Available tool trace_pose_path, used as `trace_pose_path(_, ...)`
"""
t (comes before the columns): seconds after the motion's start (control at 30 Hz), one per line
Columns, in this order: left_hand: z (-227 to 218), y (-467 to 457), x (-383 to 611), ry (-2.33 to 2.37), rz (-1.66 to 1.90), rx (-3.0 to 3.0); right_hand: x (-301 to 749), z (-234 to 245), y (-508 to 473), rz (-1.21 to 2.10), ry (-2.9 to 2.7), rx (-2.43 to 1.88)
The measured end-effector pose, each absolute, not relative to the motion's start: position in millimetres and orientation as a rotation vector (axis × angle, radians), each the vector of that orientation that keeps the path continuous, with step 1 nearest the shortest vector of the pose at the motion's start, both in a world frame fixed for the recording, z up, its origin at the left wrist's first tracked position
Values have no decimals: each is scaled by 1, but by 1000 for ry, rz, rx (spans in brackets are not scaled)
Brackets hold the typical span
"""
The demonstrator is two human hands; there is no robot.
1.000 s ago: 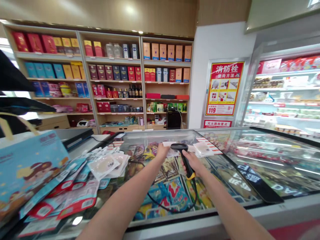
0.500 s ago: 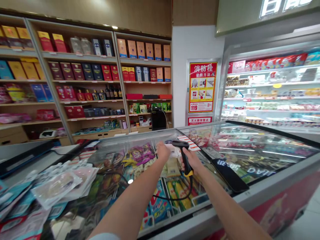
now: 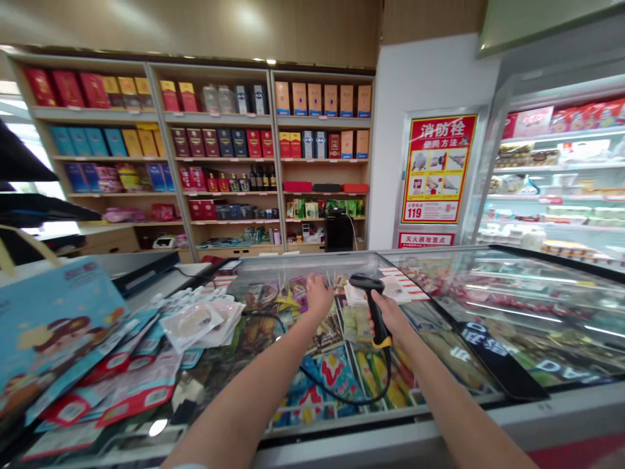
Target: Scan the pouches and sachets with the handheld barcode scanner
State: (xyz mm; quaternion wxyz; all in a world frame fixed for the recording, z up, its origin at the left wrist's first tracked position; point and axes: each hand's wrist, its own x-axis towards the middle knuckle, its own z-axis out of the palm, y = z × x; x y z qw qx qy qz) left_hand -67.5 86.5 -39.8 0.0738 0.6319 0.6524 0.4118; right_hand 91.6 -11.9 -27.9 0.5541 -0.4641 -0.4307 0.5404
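My right hand [image 3: 392, 324] grips the handle of a black barcode scanner [image 3: 372, 301] with a yellow band. Its head points down at a white flat packet [image 3: 355, 296] lying on the glass lid of a chest freezer [image 3: 439, 339]. A second white packet [image 3: 396, 288] lies just right of the scanner head. My left hand [image 3: 318, 294] hovers over the glass a little left of the first packet, fingers curled; what they hold, if anything, is hidden. The scanner's black cable [image 3: 342, 398] loops back across the glass toward me.
A heap of flat red, blue and clear packets [image 3: 146, 365] covers the lid's left part, beside a blue printed gift bag [image 3: 49, 326]. Wooden shelves of boxed goods [image 3: 219, 143] fill the back wall. A red fire notice [image 3: 438, 169] and an open chiller [image 3: 561, 176] stand right.
The view swung right, then back left. My left hand has come away from the white packet it held under the scanner; the packet now lies on the glass. The scanner stays in my right hand.
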Motion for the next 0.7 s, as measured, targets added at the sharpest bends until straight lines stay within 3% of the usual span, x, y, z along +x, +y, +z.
trace_pose_path(0.2,-18,58,-172,2181,1166,1998,28,-22,-11,1373,-1099,-1038)
trace_pose_path(0.4,14,6,-287,2623,471,2054,-28,-27,-3,1472,-1227,-1050)
trace_pose_path(0.47,19,-15,-319,2744,387,1916,-44,-28,-1,1490,-1246,-1057)
trace_pose_path(0.7,-8,-49,-357,2698,632,1628,-90,-29,-2,1547,-1260,-1032)
